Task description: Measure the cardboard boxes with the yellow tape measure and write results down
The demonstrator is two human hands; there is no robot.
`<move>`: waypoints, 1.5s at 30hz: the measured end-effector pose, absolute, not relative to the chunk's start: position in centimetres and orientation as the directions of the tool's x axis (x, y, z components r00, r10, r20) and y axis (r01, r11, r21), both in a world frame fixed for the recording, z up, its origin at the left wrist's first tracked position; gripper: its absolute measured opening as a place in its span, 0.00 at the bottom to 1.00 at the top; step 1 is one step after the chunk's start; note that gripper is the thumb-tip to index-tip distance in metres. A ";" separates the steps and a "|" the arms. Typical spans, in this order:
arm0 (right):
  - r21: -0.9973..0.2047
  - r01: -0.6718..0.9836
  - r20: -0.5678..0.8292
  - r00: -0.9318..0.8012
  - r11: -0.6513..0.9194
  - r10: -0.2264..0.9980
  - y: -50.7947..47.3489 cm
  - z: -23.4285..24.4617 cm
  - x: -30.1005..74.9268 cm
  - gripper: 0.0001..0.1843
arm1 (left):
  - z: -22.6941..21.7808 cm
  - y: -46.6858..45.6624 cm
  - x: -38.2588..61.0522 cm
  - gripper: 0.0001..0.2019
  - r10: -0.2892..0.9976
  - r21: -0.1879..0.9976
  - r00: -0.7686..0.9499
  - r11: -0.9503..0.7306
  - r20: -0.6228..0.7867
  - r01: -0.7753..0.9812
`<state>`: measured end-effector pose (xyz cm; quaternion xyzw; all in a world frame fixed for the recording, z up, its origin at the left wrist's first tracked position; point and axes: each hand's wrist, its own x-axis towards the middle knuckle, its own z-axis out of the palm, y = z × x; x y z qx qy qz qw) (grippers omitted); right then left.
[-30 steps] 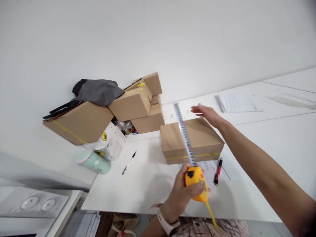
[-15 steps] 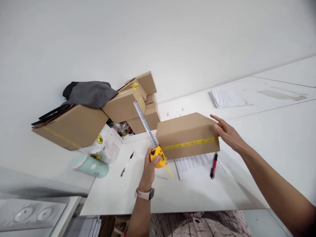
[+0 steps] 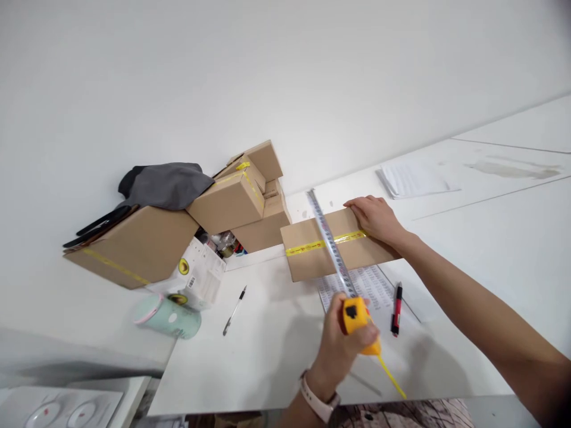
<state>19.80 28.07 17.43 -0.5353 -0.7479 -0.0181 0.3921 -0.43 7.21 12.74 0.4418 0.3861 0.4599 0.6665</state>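
Note:
My left hand (image 3: 335,342) is wrapped around a yellow tape measure (image 3: 357,318), with its yellow strap hanging toward me. The silver blade is pulled out and slants up across a long brown cardboard box (image 3: 312,264) sealed with yellow tape. Over the box's right part, my right hand (image 3: 377,223) grips it, fingers bent over the far edge and thumb hidden. Beneath and in front of the box lies a printed sheet (image 3: 375,291), partly covered. A red and black pen (image 3: 397,309) rests to the right of the tape measure.
Several cardboard boxes (image 3: 227,205) are stacked at the back left, with a grey cloth (image 3: 169,185) on top. Near them are a white avocado-print box (image 3: 200,276) and a mint-green bottle (image 3: 172,318). A thin pen (image 3: 234,310) lies left; papers (image 3: 413,179) lie back right.
My left hand has moved right and nearer me, bringing the blade across the box. My right hand went from touching the right end to gripping the box, which has turned.

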 end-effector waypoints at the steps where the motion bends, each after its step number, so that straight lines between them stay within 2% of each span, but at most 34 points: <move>1: -0.387 0.815 0.614 -0.121 0.431 0.780 27.9 17.4 19.8 0.23 | 12.0 6.8 0.4 0.32 0.938 0.932 0.316 0.237 -0.145 -0.274; 4: -0.342 0.817 0.639 -0.160 0.464 0.753 27.7 17.3 20.0 0.24 | 10.9 6.1 1.7 0.31 0.909 0.914 0.360 0.312 -0.209 -0.258; 9: -0.172 0.829 0.687 -0.285 0.532 0.668 28.2 17.0 20.1 0.30 | 10.3 5.4 1.8 0.30 0.892 0.906 0.376 0.353 -0.251 -0.233; 12: -0.115 0.821 0.688 -0.340 0.559 0.641 28.6 16.8 20.1 0.30 | 10.0 5.1 1.9 0.30 0.887 0.902 0.382 0.363 -0.258 -0.233; 19: -0.144 0.817 0.673 -0.333 0.559 0.660 28.9 16.5 20.3 0.30 | 10.6 7.1 2.4 0.25 0.916 0.932 0.351 0.284 -0.194 -0.226; 26: -0.162 0.806 0.686 -0.323 0.570 0.652 28.1 16.4 20.3 0.29 | 11.9 11.4 3.1 0.27 0.951 0.947 0.294 0.179 -0.097 -0.267; 35: -0.160 0.817 0.674 -0.320 0.555 0.666 27.5 16.5 20.4 0.28 | 11.2 11.5 3.7 0.25 0.963 0.959 0.264 0.125 -0.056 -0.255; 40: -0.178 0.833 0.674 -0.284 0.523 0.682 26.9 16.7 20.1 0.26 | 10.3 10.7 2.6 0.31 0.954 0.964 0.298 0.115 -0.039 -0.241; 43: -0.187 0.841 0.679 -0.263 0.508 0.685 26.2 16.8 19.9 0.23 | 8.7 9.2 0.7 0.37 0.949 0.985 0.316 0.070 -0.018 -0.155; 45: -0.184 0.843 0.677 -0.264 0.505 0.687 25.4 16.8 19.9 0.26 | 7.3 8.1 -0.9 0.39 0.948 0.993 0.315 0.072 -0.040 -0.091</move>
